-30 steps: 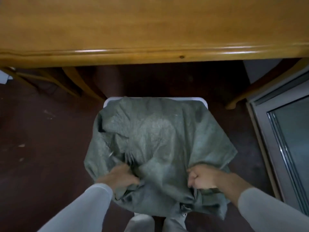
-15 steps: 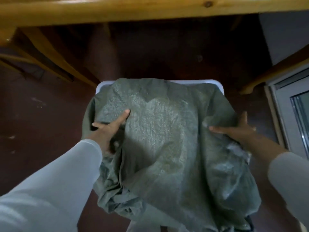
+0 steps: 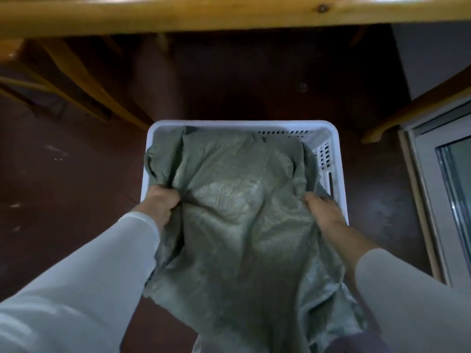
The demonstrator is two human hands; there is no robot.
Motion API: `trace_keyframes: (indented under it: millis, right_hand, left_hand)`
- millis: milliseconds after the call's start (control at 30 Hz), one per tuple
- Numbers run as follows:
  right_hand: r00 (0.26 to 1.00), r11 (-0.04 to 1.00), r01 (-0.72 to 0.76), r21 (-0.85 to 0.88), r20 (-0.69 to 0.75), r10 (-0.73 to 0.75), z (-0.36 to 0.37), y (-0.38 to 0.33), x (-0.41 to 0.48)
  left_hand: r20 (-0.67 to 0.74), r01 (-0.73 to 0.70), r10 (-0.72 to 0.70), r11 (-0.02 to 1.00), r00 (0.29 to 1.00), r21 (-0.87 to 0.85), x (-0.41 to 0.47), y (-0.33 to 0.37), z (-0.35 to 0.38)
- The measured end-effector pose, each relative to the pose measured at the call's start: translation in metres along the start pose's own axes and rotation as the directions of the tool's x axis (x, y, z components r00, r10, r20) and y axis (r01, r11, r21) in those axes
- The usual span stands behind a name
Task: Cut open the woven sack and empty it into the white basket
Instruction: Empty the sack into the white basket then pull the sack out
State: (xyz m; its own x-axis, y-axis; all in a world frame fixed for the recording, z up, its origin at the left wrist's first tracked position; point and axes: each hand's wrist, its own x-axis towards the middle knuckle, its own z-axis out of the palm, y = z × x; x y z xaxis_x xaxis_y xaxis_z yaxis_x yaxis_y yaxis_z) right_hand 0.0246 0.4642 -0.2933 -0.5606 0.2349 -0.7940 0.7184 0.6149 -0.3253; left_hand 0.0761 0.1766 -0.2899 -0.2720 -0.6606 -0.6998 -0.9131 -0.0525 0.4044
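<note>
The grey-green woven sack [image 3: 237,225] lies draped into the white basket [image 3: 336,159] on the floor, its near end hanging out over the front toward me. A bulge shows under the fabric near the middle. My left hand [image 3: 160,202] is bunched tight on the sack's left side by the basket's left rim. My right hand [image 3: 323,212] grips the sack's right side, fingers closed into the fabric. The basket's far rim and perforated right wall are bare. What is inside the sack is hidden.
A wooden table edge [image 3: 229,14] overhangs the top of the view, with slanted wooden legs [image 3: 84,82] at left and another leg [image 3: 407,110] at right. A glass-fronted door frame [image 3: 438,189] stands at the right. Dark red floor surrounds the basket.
Both hands went from flat and spread on the sack to closed grips on its sides. The sack has sunk lower into the basket, uncovering the far rim and right wall.
</note>
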Motion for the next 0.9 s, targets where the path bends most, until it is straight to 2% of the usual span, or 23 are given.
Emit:
trace_keyframes:
  millis: [33,100,167,200,333,467,633,900]
  right_hand:
    - [0.999,0.994,-0.034,0.102,0.045,0.030,-0.010,0.000,-0.006]
    - [0.996,0.997,-0.009,0.071,0.085,0.003,-0.026,-0.005,-0.021]
    - [0.997,0.995,0.051,-0.080,-0.052,-0.055,-0.040,-0.013,-0.028]
    - [0.987,0.994,0.077,-0.077,-0.138,-0.087,-0.046,-0.020,-0.030]
    - [0.942,0.970,0.184,0.159,-0.310,-0.127,-0.071,-0.056,-0.049]
    - [0.886,0.901,0.325,0.286,-0.426,-0.184,-0.086,-0.078,-0.073]
    - [0.828,0.850,0.439,0.291,-0.497,-0.258,-0.102,-0.098,-0.103]
    - [0.671,0.777,0.617,0.124,-0.599,-0.437,-0.141,-0.131,-0.152]
  left_hand:
    - [-0.026,0.033,-0.034,0.998,0.999,-0.055,-0.002,0.001,-0.010]
    - [-0.031,0.096,-0.104,0.976,0.994,-0.196,-0.008,0.008,-0.027]
    - [0.039,0.132,-0.127,0.939,0.991,-0.318,-0.020,0.018,-0.037]
    - [0.076,0.136,-0.118,0.931,0.990,-0.338,-0.028,0.022,-0.041]
    - [0.059,0.016,0.000,0.962,0.998,-0.274,-0.050,0.034,-0.053]
    - [0.058,-0.039,0.063,0.936,0.996,-0.350,-0.068,0.050,-0.069]
    - [0.018,-0.138,0.160,0.900,0.987,-0.412,-0.101,0.063,-0.085]
    - [-0.055,-0.285,0.302,0.802,0.952,-0.525,-0.152,0.096,-0.121]
